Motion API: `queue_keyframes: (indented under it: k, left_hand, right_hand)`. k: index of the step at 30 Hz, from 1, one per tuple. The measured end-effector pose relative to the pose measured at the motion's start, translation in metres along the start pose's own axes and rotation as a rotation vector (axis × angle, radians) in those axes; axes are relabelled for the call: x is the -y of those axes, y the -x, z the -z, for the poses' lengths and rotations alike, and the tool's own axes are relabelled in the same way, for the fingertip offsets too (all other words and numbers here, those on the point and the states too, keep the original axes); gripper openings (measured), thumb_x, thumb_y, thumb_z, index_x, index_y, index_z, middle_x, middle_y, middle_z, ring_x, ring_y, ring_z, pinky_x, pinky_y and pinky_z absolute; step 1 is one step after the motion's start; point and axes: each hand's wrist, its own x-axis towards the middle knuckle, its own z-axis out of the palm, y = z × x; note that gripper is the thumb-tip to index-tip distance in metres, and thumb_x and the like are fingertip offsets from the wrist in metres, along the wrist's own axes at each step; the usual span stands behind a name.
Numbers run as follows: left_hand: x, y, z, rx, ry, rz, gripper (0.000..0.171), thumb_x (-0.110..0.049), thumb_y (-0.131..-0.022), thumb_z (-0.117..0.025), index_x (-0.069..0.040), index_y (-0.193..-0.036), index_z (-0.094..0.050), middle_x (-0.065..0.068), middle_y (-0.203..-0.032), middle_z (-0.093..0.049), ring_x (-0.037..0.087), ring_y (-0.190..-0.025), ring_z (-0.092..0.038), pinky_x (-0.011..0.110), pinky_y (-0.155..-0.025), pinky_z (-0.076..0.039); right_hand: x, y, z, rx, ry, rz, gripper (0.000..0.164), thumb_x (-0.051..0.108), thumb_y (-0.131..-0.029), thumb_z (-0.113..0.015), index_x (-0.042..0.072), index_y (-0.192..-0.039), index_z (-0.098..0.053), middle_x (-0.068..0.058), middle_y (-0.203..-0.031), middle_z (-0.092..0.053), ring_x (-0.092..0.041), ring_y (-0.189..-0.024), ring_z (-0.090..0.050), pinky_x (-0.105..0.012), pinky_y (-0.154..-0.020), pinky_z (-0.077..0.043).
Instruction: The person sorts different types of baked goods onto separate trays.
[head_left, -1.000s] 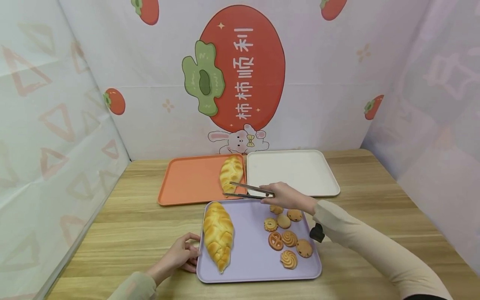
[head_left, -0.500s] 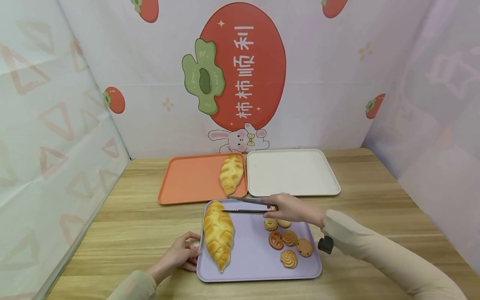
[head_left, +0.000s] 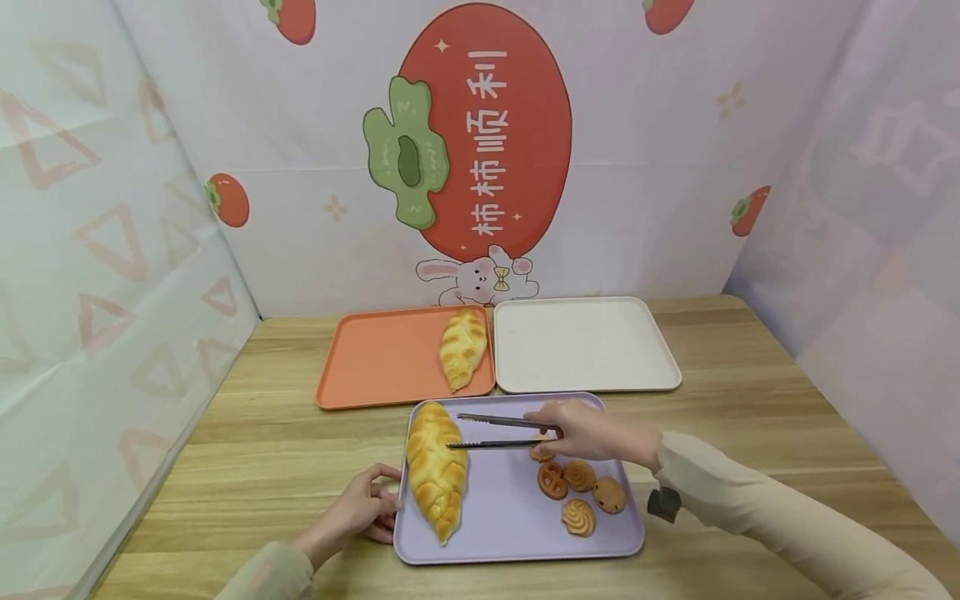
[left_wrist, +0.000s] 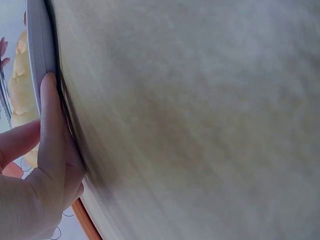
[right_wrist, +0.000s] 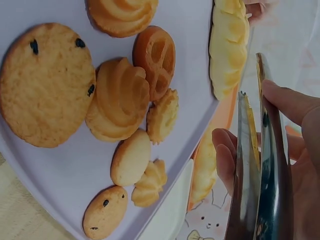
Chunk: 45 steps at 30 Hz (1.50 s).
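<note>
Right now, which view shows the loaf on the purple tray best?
The head view: the loaf lies fully in frame from above, the tongs barely overlapping its edge. Left wrist shows part behind the tray and left hand; right wrist shows it cropped at the frame's top.

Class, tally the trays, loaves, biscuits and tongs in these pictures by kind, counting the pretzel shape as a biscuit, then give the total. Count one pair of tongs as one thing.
Trays: 3
Loaves: 2
Biscuits: 8
Tongs: 1
Total: 14
</note>
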Motion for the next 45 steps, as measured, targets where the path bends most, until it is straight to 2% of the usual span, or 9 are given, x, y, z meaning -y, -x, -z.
queue_keyframes:
  k: [10, 14, 18, 24, 28, 31, 36, 40, 45]
  left_hand:
    - [0.001, 0.001, 0.001, -0.003, -0.004, -0.008, 0.042, 0.006, -0.078, -0.051, 0.009, -0.116, -0.034, 0.006, -0.071, -0.052, 0.015, -0.054, -0.055, 0.035, -0.047, -0.053]
    - [0.002, 0.001, 0.001, -0.006, -0.002, -0.012, 0.042, 0.007, -0.077, -0.051, 0.009, -0.116, -0.034, 0.005, -0.07, -0.052, 0.015, -0.054, -0.055, 0.035, -0.047, -0.053]
    - [0.002, 0.001, 0.0, -0.008, -0.003, -0.011, 0.041, 0.007, -0.078, -0.051, 0.009, -0.115, -0.035, 0.005, -0.07, -0.051, 0.015, -0.055, -0.055, 0.035, -0.047, -0.053]
    - [0.002, 0.001, 0.0, -0.008, -0.006, -0.011, 0.041, 0.007, -0.078, -0.051, 0.009, -0.116, -0.034, 0.006, -0.07, -0.052, 0.015, -0.055, -0.055, 0.034, -0.047, -0.053]
    - [0.002, 0.001, 0.001, -0.01, -0.009, -0.009, 0.041, 0.007, -0.078, -0.051, 0.009, -0.116, -0.034, 0.006, -0.07, -0.052, 0.015, -0.055, -0.055, 0.034, -0.047, -0.053]
    - [0.002, 0.0, 0.001, -0.011, -0.007, -0.008, 0.041, 0.007, -0.078, -0.051, 0.009, -0.116, -0.035, 0.006, -0.07, -0.051, 0.015, -0.055, -0.055, 0.034, -0.047, -0.053]
    - [0.002, 0.0, 0.001, -0.01, -0.004, -0.008, 0.041, 0.007, -0.078, -0.051, 0.009, -0.116, -0.035, 0.005, -0.07, -0.051, 0.015, -0.055, -0.055, 0.034, -0.047, -0.053]
    - [0.002, 0.0, 0.0, -0.016, -0.004, -0.006, 0.041, 0.007, -0.078, -0.051, 0.008, -0.115, -0.035, 0.005, -0.069, -0.051, 0.015, -0.054, -0.055, 0.034, -0.047, -0.053]
    - [0.002, -0.001, 0.0, -0.018, -0.001, -0.007, 0.04, 0.007, -0.078, -0.051, 0.008, -0.115, -0.036, 0.005, -0.069, -0.05, 0.015, -0.054, -0.055, 0.034, -0.047, -0.053]
  right_hand:
    - [-0.001, 0.006, -0.005, 0.04, -0.028, 0.007, 0.048, 0.027, -0.081, -0.061, -0.005, -0.115, -0.054, -0.012, -0.1, -0.063, -0.01, -0.077, -0.057, -0.021, -0.066, -0.05]
    - [-0.001, 0.005, -0.009, 0.06, -0.027, -0.002, 0.045, 0.025, -0.081, -0.062, -0.004, -0.114, -0.055, -0.01, -0.099, -0.063, -0.006, -0.073, -0.054, -0.02, -0.064, -0.048]
    - [-0.002, 0.005, -0.011, 0.076, 0.004, -0.018, 0.045, 0.026, -0.08, -0.063, -0.003, -0.114, -0.056, -0.004, -0.088, -0.064, -0.003, -0.063, -0.047, -0.017, -0.055, -0.042]
    - [-0.003, 0.005, -0.014, 0.09, 0.006, -0.056, 0.044, 0.029, -0.08, -0.062, 0.002, -0.114, -0.058, 0.011, -0.067, -0.051, 0.001, -0.054, -0.039, -0.015, -0.045, -0.034]
    - [-0.003, 0.005, -0.015, 0.122, -0.051, -0.057, 0.043, 0.027, -0.081, -0.062, 0.001, -0.115, -0.057, 0.008, -0.074, -0.057, 0.001, -0.055, -0.04, -0.014, -0.046, -0.035]
    - [-0.003, 0.004, -0.016, 0.145, -0.087, -0.054, 0.044, 0.025, -0.082, -0.061, -0.002, -0.116, -0.055, -0.001, -0.09, -0.064, 0.001, -0.06, -0.043, -0.013, -0.051, -0.038]
    - [-0.003, 0.003, -0.018, 0.164, -0.091, -0.077, 0.044, 0.023, -0.083, -0.06, -0.003, -0.117, -0.054, -0.011, -0.111, -0.06, -0.001, -0.077, -0.052, -0.015, -0.065, -0.046]
    - [-0.004, 0.001, -0.018, 0.17, -0.11, -0.089, 0.043, 0.022, -0.083, -0.06, -0.003, -0.118, -0.053, -0.011, -0.113, -0.059, -0.008, -0.092, -0.057, -0.019, -0.075, -0.049]
    - [-0.006, 0.0, -0.018, 0.162, -0.119, -0.052, 0.04, 0.019, -0.083, -0.059, -0.003, -0.116, -0.055, -0.01, -0.106, -0.062, -0.001, -0.08, -0.055, -0.016, -0.069, -0.049]
